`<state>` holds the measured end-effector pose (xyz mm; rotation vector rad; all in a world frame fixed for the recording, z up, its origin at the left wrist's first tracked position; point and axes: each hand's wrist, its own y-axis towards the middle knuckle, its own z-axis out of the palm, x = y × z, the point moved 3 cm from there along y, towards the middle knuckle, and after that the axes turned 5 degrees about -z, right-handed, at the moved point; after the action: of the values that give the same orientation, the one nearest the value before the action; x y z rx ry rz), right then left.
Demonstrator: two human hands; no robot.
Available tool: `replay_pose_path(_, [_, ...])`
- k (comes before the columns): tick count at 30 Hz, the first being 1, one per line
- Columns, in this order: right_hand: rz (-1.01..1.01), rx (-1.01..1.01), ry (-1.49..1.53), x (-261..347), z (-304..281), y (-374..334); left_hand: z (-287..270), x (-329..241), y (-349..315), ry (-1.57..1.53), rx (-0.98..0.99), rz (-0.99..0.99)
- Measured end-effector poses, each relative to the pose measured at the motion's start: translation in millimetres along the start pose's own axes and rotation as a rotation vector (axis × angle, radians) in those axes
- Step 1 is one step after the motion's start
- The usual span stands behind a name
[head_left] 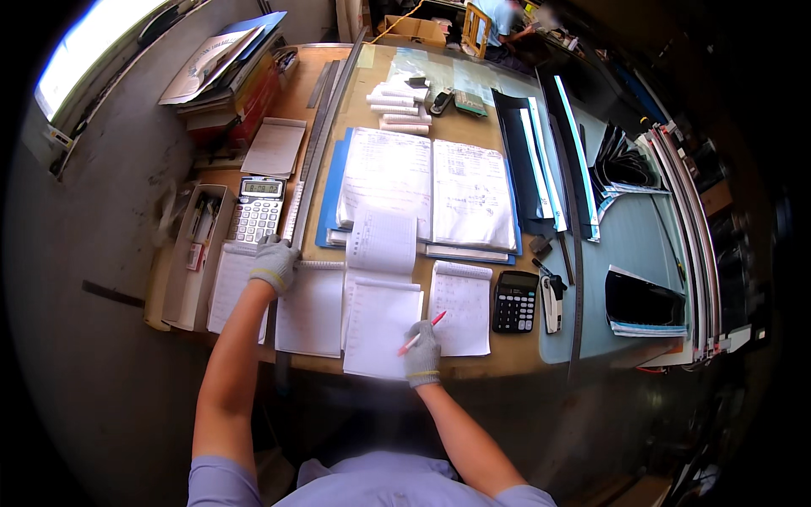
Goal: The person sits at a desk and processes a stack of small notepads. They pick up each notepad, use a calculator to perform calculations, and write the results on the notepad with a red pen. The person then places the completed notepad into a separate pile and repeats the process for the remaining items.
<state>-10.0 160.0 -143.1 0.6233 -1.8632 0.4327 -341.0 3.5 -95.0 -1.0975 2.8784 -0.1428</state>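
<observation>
My right hand (421, 355), in a grey knit glove, grips a red pen (422, 331) over the lower edge of a white notepad (380, 317) whose top sheet is flipped up. My left hand (274, 263), also gloved, rests with fingers curled just below a silver desk calculator (258, 209), beside a white paper sheet (312, 308). A second small notepad (461, 307) lies right of the pen. An open ledger on a blue folder (427, 188) lies beyond the notepad.
A black calculator (514, 301) and a stapler (552, 302) sit to the right. Long metal rulers (319, 144) run up the desk. Stacked books (228, 72) stand far left, a pen tray (193, 253) at the left edge, black folders (562, 152) right. A person sits at the far end.
</observation>
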Motion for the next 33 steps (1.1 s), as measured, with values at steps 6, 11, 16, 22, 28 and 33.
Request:
replay_pose_path(6, [-0.081, 0.003, -0.07, -7.6, -3.9, 1.3, -63.4, 14.7, -39.8, -0.681, 0.064, -0.013])
replay_pose_path(11, [-0.031, 0.013, -0.031, 10.3, -3.8, 2.9, -126.9, 36.0, -102.3, -0.736, 0.03, -0.115])
replay_pose_path(16, [-0.031, 0.041, -0.145, -1.9, -3.9, 7.2, -141.6, 36.4, -131.5, -0.971, -0.028, -0.153])
replay_pose_path(22, [-0.231, 0.012, -0.473, 27.1, -22.7, 9.3, -96.1, 16.6, -140.5, -1.249, 0.155, -0.228])
replay_pose_path(28, [0.322, 0.133, 0.73, 34.7, -50.2, -19.1, -52.7, -49.0, -147.9, -1.312, 0.358, -0.265])
replay_pose_path(33, [0.709, 0.143, 0.945, 41.3, -33.3, -41.3, -30.9, -107.4, -131.6, -1.31, 0.451, -0.198])
